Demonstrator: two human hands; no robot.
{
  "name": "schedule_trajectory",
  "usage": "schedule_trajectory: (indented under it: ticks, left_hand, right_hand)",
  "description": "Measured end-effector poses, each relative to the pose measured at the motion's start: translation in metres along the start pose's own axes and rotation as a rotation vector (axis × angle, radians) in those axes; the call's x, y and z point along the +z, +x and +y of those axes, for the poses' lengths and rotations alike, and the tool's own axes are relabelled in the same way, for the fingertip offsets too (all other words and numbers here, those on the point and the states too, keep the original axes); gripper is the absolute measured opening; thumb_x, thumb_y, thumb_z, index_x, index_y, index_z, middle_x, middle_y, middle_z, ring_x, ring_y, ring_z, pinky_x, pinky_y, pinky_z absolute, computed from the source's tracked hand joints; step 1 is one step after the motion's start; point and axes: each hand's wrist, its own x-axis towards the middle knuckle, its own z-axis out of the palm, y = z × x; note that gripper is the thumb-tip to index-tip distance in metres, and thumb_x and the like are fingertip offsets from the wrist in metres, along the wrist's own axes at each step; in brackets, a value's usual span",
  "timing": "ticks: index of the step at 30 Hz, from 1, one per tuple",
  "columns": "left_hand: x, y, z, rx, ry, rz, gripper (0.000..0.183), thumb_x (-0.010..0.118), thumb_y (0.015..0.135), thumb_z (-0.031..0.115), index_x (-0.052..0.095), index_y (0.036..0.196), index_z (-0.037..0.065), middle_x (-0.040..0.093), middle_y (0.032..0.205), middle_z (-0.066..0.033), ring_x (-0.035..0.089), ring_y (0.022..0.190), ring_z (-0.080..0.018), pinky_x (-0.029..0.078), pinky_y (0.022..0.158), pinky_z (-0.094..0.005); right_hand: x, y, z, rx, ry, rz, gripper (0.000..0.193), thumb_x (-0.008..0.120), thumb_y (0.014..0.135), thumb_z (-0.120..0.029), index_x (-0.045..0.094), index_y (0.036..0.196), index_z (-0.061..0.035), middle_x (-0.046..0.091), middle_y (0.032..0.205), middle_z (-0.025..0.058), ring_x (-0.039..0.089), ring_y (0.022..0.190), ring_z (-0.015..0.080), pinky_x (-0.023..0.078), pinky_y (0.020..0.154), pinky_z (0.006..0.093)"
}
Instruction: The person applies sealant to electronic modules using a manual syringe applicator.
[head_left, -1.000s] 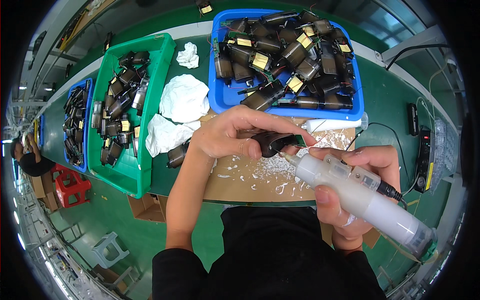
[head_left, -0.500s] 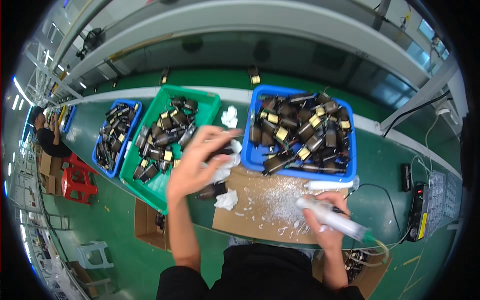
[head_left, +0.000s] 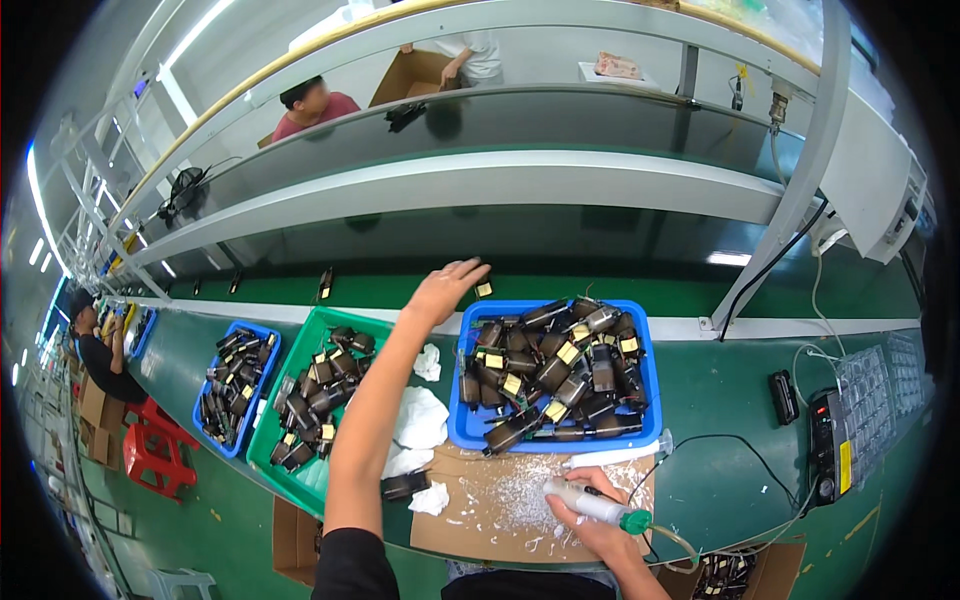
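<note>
My left hand [head_left: 447, 292] reaches past the trays over the green strip behind the bench. Its fingers stretch out over a small dark motor with a pale yellow label [head_left: 484, 289]; the fingertips meet or overlap it, and no firm grip shows. My right hand [head_left: 606, 535] is wrapped round a translucent dispensing syringe [head_left: 590, 502] with a green cap and a hose. Below the syringe lies a cardboard sheet [head_left: 455, 515] spattered with white paste. The blue tray [head_left: 655, 400] just beyond is heaped with similar motors. One dark motor [head_left: 404, 486] rests beside white wipes [head_left: 421, 420].
On the left stand a green tray [head_left: 262, 440] and a smaller blue tray [head_left: 272, 372], both holding motors. A black control box [head_left: 826, 450] with cables is at right. A metal beam [head_left: 480, 180] crosses ahead. Co-workers [head_left: 316, 108] are beyond it and at far left.
My left hand has moved from above the wipes forward to the strip behind the trays. The view has tilted up, showing people beyond the beam. My right hand still holds the syringe.
</note>
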Motion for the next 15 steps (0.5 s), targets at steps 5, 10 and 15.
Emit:
schedule_trajectory:
  ticks: [5,10,15]
  left_hand:
    - [0.047,0.046,-0.012,0.146,0.177,-0.119,0.047,0.063,0.079,0.009,0.057,0.125,0.016,0.057,0.122,-0.0098,0.053,0.116,-0.0277,0.048,0.094,-0.0383]
    - [0.023,0.027,-0.024,0.036,0.217,0.036,0.029,0.070,0.079,0.025,0.062,0.103,0.009,0.062,0.098,-0.0111,0.059,0.101,-0.0275,0.051,0.081,-0.0398]
    - [-0.031,-0.008,0.049,-0.412,-0.803,0.429,0.020,0.062,0.091,0.019,0.057,0.104,0.004,0.061,0.095,-0.0110,0.062,0.084,-0.0220,0.051,0.069,-0.0368]
  right_hand:
    - [0.001,0.000,-0.002,0.033,-0.032,-0.025,0.037,0.079,0.076,-0.019,0.057,0.104,-0.0079,0.071,0.085,0.0095,0.070,0.075,0.0159,0.054,0.067,0.0279]
    - [0.000,0.000,-0.006,0.049,-0.008,-0.059,0.037,0.080,0.076,-0.019,0.058,0.103,-0.0086,0.071,0.086,0.0090,0.070,0.076,0.0155,0.054,0.067,0.0276]
    - [-0.010,0.004,-0.010,-0.044,-0.111,0.017,0.038,0.080,0.077,-0.019,0.057,0.106,-0.0088,0.071,0.085,0.0094,0.070,0.074,0.0152,0.054,0.063,0.0276]
